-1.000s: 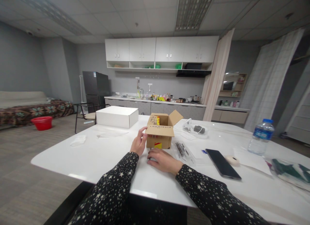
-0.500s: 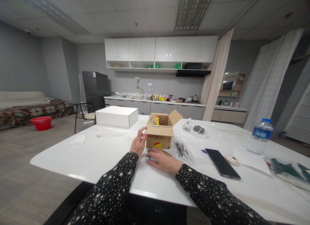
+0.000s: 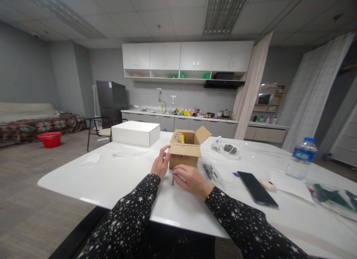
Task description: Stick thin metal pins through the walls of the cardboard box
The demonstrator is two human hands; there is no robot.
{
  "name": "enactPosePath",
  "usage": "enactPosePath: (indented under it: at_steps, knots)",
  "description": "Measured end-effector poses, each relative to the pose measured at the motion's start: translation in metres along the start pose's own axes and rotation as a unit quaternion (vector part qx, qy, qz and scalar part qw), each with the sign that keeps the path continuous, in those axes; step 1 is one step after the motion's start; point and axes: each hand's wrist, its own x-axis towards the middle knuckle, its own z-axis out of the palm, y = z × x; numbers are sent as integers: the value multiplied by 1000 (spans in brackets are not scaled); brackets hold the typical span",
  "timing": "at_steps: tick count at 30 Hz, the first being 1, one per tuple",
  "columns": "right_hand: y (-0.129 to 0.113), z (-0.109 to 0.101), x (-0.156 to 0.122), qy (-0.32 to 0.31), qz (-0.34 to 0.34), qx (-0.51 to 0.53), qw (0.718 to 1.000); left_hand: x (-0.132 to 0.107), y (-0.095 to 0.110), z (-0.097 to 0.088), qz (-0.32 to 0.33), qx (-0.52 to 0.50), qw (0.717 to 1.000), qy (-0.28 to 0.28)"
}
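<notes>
While the cardboard box [image 3: 187,159] stands upright on the white worktop [image 3: 119,183] with its top open, its front flap [image 3: 191,151] hangs out toward the person and a side flap [image 3: 203,135] sticks up at its right. The person's left hand [image 3: 161,163] is at the box's front left corner, fingers bent and fingertips against the edge by the flap; whether it grips the cardboard or merely rests there, I cannot tell. Just in front of the box, the right hand [image 3: 192,180] is closed, pinching a thin dark rod [image 3: 173,182] whose lower end shows below the fingertips.

Just to the right of the box lies a clear packet of slender dark pieces [image 3: 210,171]. Behind that packet, also right of the box, sits a white-and-grey object [image 3: 227,149]. Farther right of the box come a dark phone [image 3: 257,189], a round pale object [image 3: 267,184] beside it, and an upright bottle with a blue cap [image 3: 301,158]. Left of the box and a little farther back stands a closed white box [image 3: 136,133]. Well left of the cardboard box lies a crumpled white piece [image 3: 91,159]. Beyond the worktop, far left of the box, a red basin [image 3: 50,139] stands on the floor.
</notes>
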Motion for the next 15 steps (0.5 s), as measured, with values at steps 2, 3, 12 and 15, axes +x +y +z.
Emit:
enactPosePath:
  at_steps: [2, 3, 12, 15]
  knots:
    - [-2, -4, 3, 30, -29, -11, 999, 0, -2, 0, 0, -3, 1000, -1]
    - [-3, -5, 5, 44, -42, -17, 998, 0, -3, 0, -1, -5, 1000, 0]
    - [0, -27, 21, 162, -92, -72, 980, 0, -9, 0, -2, -4, 1000, -6]
    - [3, -35, 32, 177, -66, -70, 979, -1, -10, 1, -4, -6, 1000, -7]
